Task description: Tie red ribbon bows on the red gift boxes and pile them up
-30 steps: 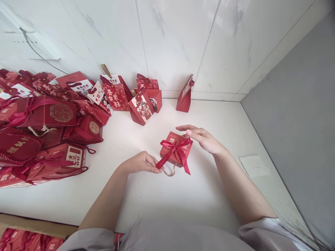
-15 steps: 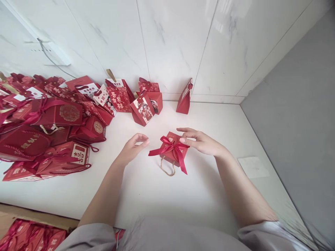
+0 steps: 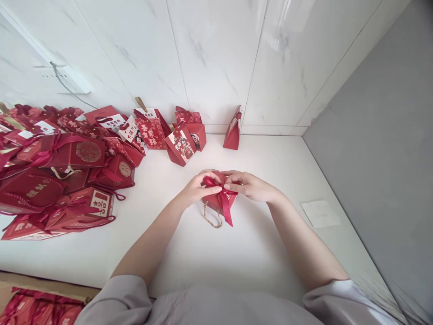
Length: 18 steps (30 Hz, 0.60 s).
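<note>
A small red gift box [image 3: 212, 201] stands on the white table in front of me, with a beige rope handle [image 3: 212, 224] hanging at its near side. A shiny red ribbon [image 3: 226, 208] is tied in a bow on top, one tail falling over the front. My left hand [image 3: 200, 186] pinches the bow's left side, thumb and fingers closed on it. From the other side my right hand [image 3: 249, 185] pinches the bow near its knot. Both hands cover much of the bow and the box top.
Many red gift boxes [image 3: 37, 189] are heaped on the left. Several more, including a patterned box [image 3: 181, 144], stand by the marble wall, with a lone box [image 3: 233, 131] farther right. A white paper [image 3: 320, 213] lies right. A carton [image 3: 43, 282] with red boxes sits lower left.
My left hand has moved right onto the bow, and my right hand has come in to grip it near the knot. Half a second ago the left hand was apart from the box.
</note>
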Tool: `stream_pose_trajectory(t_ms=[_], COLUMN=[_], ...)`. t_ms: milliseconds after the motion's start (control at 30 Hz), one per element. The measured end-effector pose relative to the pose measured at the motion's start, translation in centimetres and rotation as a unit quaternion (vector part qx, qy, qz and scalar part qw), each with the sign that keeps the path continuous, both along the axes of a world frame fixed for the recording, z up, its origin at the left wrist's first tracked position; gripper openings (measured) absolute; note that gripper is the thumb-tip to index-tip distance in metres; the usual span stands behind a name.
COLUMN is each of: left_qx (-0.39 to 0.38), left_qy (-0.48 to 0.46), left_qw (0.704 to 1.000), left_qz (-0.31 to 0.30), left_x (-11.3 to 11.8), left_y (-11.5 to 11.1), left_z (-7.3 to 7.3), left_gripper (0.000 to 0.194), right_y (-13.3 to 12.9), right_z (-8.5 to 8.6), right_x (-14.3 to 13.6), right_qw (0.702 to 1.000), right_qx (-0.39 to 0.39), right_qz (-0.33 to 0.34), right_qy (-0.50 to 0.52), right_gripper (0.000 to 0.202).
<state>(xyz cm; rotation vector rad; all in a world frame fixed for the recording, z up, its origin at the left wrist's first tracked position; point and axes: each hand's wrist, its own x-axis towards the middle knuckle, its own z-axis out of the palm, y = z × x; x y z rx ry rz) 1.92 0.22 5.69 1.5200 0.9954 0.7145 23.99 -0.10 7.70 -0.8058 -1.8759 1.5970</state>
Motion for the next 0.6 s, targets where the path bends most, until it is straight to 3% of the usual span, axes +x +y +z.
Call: stream_pose_trajectory(t_ms=[133, 367, 600], left_qx=[0.013, 0.032, 0.085], left_qy=[0.009, 0.061, 0.088], left_qw=[0.999, 0.998, 0.990], left_qz=[-0.028, -0.005, 0.068], left_x=[0.1, 0.7, 1.6], left_y=[-0.3, -0.7, -1.3], left_z=[-0.4, -0.8, -1.0], left_gripper=[0.017, 0.014, 0.005], right_y=[0.0, 0.5, 0.8], right_z=[-0.1, -0.6, -1.3], right_x=[0.2, 0.6, 0.1], right_qw=[1.000, 0.993, 0.986], right_qx=[-0.018, -0.003, 0.003], right_qz=[-0.013, -0.110, -0.165], right_qy=[0.000, -0.037, -0.030], right_gripper=[0.039, 0.051, 0.058])
